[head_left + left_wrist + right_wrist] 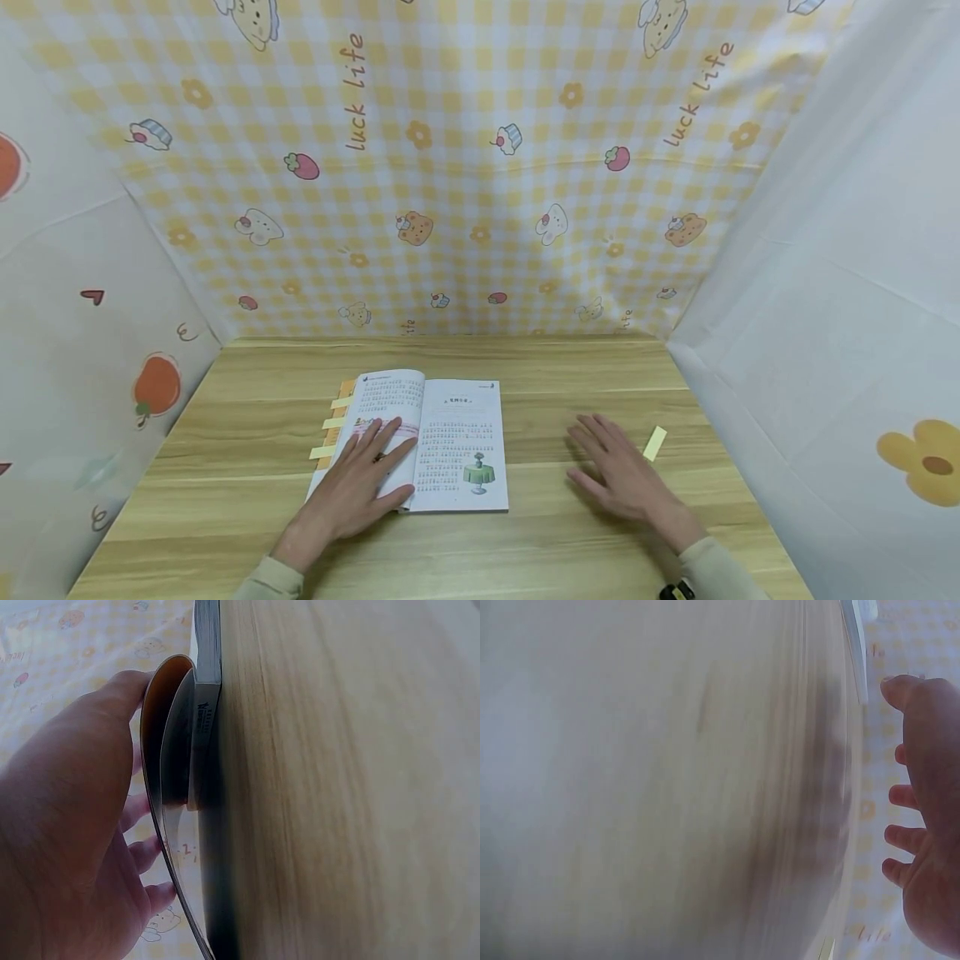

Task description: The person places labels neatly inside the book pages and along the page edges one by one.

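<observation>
An open book [461, 417] with printed pages lies on the wooden table. My left hand [358, 483] rests with spread fingers on its left page, which bows up in the left wrist view, where the book's spine edge [207, 690] shows. Pale yellow sticky tabs [334, 423] stick out past the book's left edge. To the right of the book, my right hand [618, 471] hovers just over or on the table, fingers extended and holding nothing; contact is hard to tell. A pale yellow paper strip [655, 443] lies just beyond that hand.
The wooden table [540, 550] reaches back to a yellow checked cloth [480, 192] hung behind it. White cloth [847, 333] closes in the right side, and a similar printed cloth [75, 358] the left. A dark band [677, 591] circles my right wrist.
</observation>
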`<state>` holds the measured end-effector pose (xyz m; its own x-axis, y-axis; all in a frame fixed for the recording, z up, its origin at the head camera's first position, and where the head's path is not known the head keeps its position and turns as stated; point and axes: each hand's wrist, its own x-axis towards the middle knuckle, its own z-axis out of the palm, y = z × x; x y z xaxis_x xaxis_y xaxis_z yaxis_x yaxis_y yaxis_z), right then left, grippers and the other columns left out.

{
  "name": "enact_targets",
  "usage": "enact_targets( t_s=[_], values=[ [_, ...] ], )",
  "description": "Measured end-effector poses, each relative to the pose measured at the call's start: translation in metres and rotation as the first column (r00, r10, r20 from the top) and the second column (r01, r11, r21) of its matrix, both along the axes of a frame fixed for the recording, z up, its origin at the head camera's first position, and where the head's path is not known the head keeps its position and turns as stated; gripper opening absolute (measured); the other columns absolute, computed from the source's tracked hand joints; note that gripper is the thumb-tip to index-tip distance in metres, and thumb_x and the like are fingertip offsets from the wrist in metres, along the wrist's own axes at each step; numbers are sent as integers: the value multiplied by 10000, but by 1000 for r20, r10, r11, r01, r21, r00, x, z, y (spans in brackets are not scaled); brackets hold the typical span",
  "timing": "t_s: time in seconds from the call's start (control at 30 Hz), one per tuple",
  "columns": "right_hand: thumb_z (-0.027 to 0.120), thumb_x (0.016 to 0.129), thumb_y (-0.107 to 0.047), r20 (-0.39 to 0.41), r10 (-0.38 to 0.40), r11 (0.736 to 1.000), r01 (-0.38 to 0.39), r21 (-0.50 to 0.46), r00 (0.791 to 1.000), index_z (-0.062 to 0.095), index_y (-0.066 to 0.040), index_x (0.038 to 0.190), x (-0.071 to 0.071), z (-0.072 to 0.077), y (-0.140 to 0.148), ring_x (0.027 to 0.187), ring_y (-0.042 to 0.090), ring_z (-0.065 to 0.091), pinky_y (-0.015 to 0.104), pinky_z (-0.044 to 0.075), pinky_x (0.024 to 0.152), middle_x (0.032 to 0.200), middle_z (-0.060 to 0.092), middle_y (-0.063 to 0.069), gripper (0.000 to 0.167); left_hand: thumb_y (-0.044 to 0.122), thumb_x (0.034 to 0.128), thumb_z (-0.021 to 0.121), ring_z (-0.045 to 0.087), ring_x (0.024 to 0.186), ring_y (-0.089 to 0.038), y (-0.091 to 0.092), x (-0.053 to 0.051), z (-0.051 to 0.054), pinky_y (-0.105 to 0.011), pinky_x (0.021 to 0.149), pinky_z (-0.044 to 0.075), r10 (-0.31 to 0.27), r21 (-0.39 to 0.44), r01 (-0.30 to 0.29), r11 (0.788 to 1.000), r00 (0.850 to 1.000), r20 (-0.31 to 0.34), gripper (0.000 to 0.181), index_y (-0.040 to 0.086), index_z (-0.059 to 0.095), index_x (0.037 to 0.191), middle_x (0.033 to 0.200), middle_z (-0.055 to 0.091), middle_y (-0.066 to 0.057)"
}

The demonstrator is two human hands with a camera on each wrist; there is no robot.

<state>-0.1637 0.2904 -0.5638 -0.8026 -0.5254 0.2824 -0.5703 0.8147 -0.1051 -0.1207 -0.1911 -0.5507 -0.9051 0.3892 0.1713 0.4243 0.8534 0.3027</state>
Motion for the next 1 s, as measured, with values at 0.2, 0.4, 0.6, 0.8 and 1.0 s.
enact_targets(
  t_s=[0.2,0.4,0.6,0.8,1.0],
  values=[
    [807,1015,-369,-59,-24,999,21,-49,998,633,-58,1570,-1,0,21,1514,544,567,713,440,1266,1649,593,260,660,556,1079,702,359,1708,-482,0,1,0,-728,1364,323,-2,5,2,1000,1000,-6,696,240,562,1682,1846,383,-143],
    [802,1026,-322,-49,-71,995,67,-75,996,627,-34,1566,-1,-1,40,1513,548,542,756,437,1238,1638,585,280,636,555,1078,704,361,1707,-482,1,1,0,-727,1363,326,-1,3,1,1000,1000,-9,696,238,564,1681,1844,386,-147],
    [798,1037,-287,-26,-108,990,105,-95,994,633,-22,1549,-2,1,56,1500,554,542,772,446,1212,1621,591,294,599,554,1079,703,360,1709,-479,0,1,0,-724,1366,322,-2,5,2,1000,1000,-5,694,246,560,1684,1846,384,-141],
    [815,1021,-245,-50,-127,986,121,-116,991,656,6,1505,-6,1,70,1447,565,580,763,483,1159,1573,624,308,568,549,1078,709,357,1710,-479,0,1,-1,-728,1363,324,-5,4,5,1000,1000,-4,697,246,556,1687,1848,379,-140],
    [806,1034,-254,-36,-160,981,155,-117,986,644,25,1512,-7,0,85,1431,561,582,753,490,1151,1566,613,318,577,553,1081,701,361,1708,-478,0,1,-1,-726,1362,328,-5,0,5,1000,1000,-8,694,244,558,1685,1847,383,-138]
  ],
)
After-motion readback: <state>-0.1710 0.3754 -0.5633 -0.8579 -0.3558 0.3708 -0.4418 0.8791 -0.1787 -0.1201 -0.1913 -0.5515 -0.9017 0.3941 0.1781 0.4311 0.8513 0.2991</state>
